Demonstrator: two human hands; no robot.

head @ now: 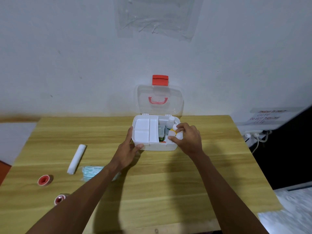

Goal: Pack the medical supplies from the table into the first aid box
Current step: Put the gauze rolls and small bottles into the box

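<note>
The white first aid box [157,146] stands open near the table's far edge, its clear lid [160,100] with a red latch leaning against the wall. A white divided tray [145,130] fills its left half. My left hand [130,147] grips the box's front left corner. My right hand [187,137] holds a small white bottle with a yellow label [173,131] inside the right half of the box, beside another white bottle [169,123]. On the table to the left lie a white gauze roll [76,158], a green-striped packet [91,172] partly under my left arm, and two red tape rolls [44,179] [60,198].
The wooden table [160,183] meets a white wall at its far edge. To the right, past the table's edge, stand a dark surface with a printed notice [266,116] and a power strip with cables [255,135].
</note>
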